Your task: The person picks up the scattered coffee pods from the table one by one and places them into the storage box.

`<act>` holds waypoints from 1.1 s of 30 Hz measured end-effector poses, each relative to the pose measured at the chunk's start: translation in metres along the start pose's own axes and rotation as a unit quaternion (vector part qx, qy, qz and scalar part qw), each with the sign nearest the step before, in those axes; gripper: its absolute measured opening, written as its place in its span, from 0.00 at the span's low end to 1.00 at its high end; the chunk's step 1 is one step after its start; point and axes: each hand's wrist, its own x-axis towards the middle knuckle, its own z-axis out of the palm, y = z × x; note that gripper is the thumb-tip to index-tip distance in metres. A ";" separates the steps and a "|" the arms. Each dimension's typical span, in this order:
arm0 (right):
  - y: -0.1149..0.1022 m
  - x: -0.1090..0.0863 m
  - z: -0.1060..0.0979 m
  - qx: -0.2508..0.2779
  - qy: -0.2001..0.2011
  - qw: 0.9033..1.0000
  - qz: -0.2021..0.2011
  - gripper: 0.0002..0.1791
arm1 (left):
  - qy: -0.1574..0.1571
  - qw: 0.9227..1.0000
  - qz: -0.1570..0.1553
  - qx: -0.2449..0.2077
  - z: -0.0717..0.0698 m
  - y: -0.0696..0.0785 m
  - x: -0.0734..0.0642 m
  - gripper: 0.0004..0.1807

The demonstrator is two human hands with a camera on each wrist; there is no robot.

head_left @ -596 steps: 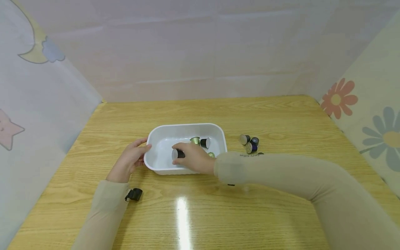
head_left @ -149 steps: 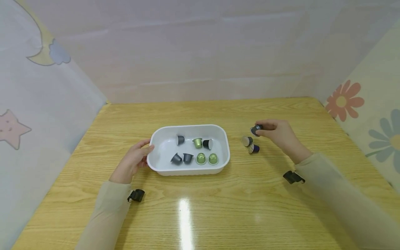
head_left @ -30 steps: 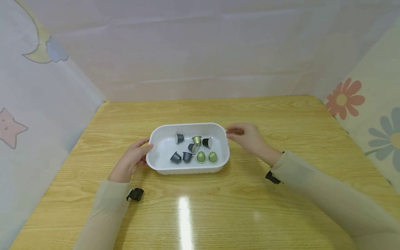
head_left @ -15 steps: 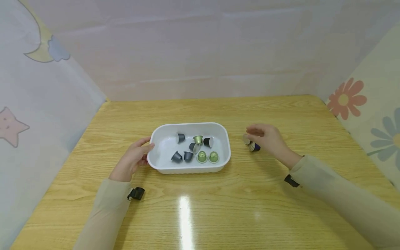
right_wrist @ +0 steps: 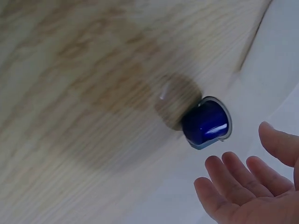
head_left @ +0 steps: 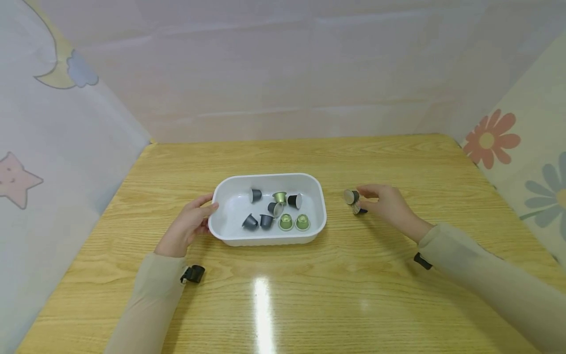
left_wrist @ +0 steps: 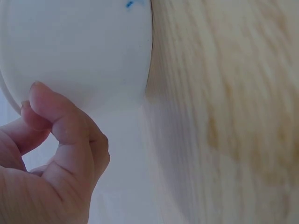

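A white plastic tray (head_left: pixel 230 216) lies on the wooden table. At its left end my left hand (head_left: pixel 187 227) pinches the rim between thumb and curled fingers; the left wrist view shows this hand (left_wrist: pixel 65 144) against the tray wall (left_wrist: pixel 79 51). To the tray's right lie a black coffee capsule (head_left: pixel 351 196) with a pale lid and a dark blue capsule (head_left: pixel 361 211). My right hand (head_left: pixel 391 209) is beside them, thumb and fingers spread. In the right wrist view the hand (right_wrist: pixel 257 200) is apart from the shiny blue capsule (right_wrist: pixel 205 122).
Inside the tray lie several capsules: green ones (head_left: pixel 286 222), dark grey ones (head_left: pixel 250 222), a black one (head_left: pixel 295 201) and a grey one (head_left: pixel 275 210) with its lid showing. Patterned sheets (head_left: pixel 283 73) stand around the wooden table (head_left: pixel 283 160).
The right hand has taken a dark grey capsule from the right-hand group; that capsule now lies in the tray. Since then the hand has moved back right to the two capsules. The left hand stays put.
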 end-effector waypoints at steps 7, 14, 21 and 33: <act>0.009 0.001 0.002 -0.010 -0.020 1.000 0.011 0.25 | -0.004 1.000 0.005 -0.001 0.000 0.000 0.000 0.30; 0.017 0.002 0.004 -0.002 -0.026 1.000 0.010 0.27 | -0.004 1.000 0.008 0.000 0.001 0.000 -0.001 0.30; 0.024 0.004 0.006 0.014 -0.050 0.998 0.031 0.28 | -0.007 1.000 0.010 0.005 -0.001 -0.001 -0.001 0.29; 0.029 0.008 0.004 -0.007 -0.071 0.997 0.029 0.29 | -0.013 1.000 0.020 0.019 -0.001 0.000 -0.003 0.31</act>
